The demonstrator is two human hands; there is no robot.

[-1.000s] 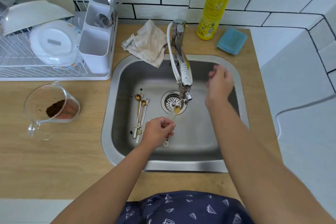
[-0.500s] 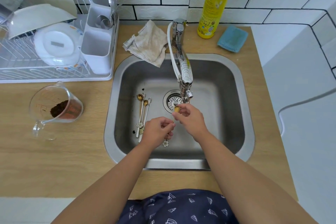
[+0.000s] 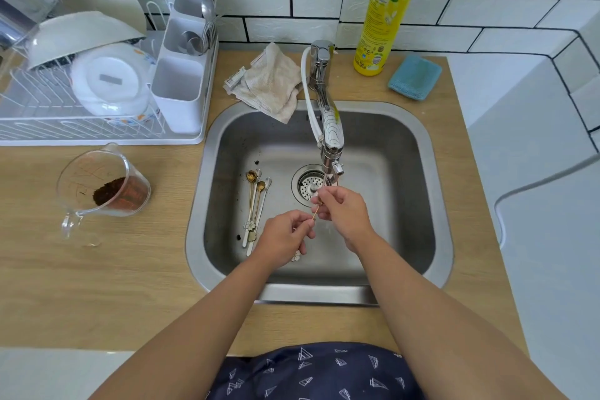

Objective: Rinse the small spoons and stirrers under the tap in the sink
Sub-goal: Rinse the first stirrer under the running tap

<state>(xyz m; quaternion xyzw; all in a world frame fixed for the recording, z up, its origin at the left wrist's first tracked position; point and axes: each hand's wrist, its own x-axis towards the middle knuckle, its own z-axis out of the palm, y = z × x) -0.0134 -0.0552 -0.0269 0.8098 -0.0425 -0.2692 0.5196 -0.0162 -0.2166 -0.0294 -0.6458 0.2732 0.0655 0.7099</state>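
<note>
A thin gold spoon point(image 3: 313, 216) with a flower-shaped handle end is held over the steel sink point(image 3: 431, 204), just below the tap point(image 3: 329, 127). My left hand point(image 3: 287, 234) grips its handle. My right hand point(image 3: 344, 209) has its fingers closed around the bowl end, under the tap's outlet, next to the drain point(image 3: 306, 187). A thin stream of water runs from the tap onto my right fingers. Several more small gold spoons and white stirrers point(image 3: 255, 204) lie side by side on the sink floor, left of the drain.
A glass measuring jug point(image 3: 100, 188) with brown grounds stands on the wooden counter left of the sink. Behind it is a white dish rack point(image 3: 97, 81) with bowls and a cutlery holder. A cloth point(image 3: 269, 84), yellow dish-soap bottle point(image 3: 388, 10) and blue sponge point(image 3: 414, 76) sit behind the sink.
My right hand came down from near the tap lever to the spoon's bowl and closed its fingers on it. My left hand kept holding the handle in place.
</note>
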